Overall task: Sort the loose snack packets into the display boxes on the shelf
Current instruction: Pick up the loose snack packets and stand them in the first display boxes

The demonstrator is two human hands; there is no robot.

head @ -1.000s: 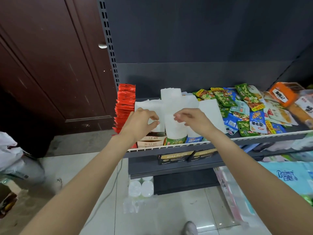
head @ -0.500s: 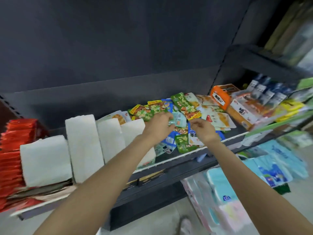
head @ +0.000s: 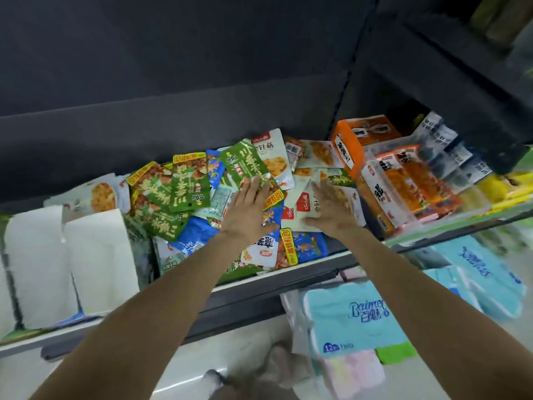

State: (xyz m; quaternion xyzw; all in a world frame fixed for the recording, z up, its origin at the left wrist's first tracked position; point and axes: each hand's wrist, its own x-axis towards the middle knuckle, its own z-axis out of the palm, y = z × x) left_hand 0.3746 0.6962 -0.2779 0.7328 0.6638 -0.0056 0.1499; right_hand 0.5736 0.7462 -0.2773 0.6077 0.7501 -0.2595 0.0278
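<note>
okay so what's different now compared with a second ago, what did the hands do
Both hands left the white display boxes and moved right to the loose packet pile. The left hand let go of the pale packet it pinched half a second ago; both it and the right hand now lie flat, fingers spread, on the packets. The orange box stayed put.

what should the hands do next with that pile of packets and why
Probably close the right hand on the white packet under it and lift it free. Both hands lie flat and open on the loose pile, the left hand holding nothing, so no packet is picked yet. The orange display box stands just right of the pile.
</note>
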